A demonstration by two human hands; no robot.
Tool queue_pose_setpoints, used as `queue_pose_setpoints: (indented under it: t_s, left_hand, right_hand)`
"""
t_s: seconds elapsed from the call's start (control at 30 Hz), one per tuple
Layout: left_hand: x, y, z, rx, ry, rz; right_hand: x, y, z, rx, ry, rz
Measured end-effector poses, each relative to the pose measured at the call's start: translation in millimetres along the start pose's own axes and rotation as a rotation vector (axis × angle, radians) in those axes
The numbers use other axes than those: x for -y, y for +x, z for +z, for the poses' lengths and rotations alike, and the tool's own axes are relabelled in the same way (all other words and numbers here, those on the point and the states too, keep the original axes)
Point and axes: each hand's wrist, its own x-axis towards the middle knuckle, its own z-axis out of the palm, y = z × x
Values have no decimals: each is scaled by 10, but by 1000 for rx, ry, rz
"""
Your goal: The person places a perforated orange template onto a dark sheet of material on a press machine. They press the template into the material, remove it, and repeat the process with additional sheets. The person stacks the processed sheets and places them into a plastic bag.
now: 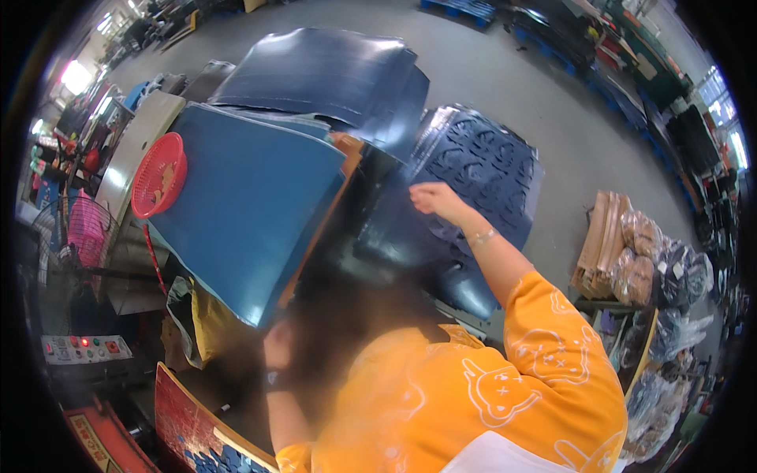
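The dark-blue glossy sheet with curved shapes across it (493,162) lies right of centre, spread flat, we judge, so its pattern faces up and its edges can be reached. Our right hand (438,201) is over its left part, fingers bent inward; we cannot tell whether they grip anything or touch the surface. Our left hand (277,347) is blurred, just beside the near corner of the smooth mid-blue rectangular sheets (252,189); we cannot tell whether its fingers are apart or together. Those sheets lie stacked flat, probably to keep them uncreased. The round red plastic basket (143,189) stands at their left edge, perhaps to keep it within reach. Below, the worn red wooden board (185,414) borders small dark-blue cut pieces (229,459), likely helping to contain them.
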Motion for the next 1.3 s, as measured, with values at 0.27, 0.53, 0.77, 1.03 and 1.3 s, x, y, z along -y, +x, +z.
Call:
queue_pose_setpoints:
  t_s: [0.27,0.53,0.77,1.03,1.3]
  left_hand:
    - [526,642,-201,-76,-552,-573]
    - [154,1119,16,-51,-664,-1195]
    - [-735,1820,-103,-359,-692,-1066]
    - [-1442,2540,-1010,-418,-116,-469]
    - [-3054,2637,-1881,-984,237,294]
  right_hand:
    - [848,4317,167,-212,551,135]
    - [282,7767,-78,-669,259,430]
    - [1071,8147,149,-589,457,449]
    - [4524,7071,1438,-328,-142,-569]
    - [6021,3522,2015,-80,-154,-1268]
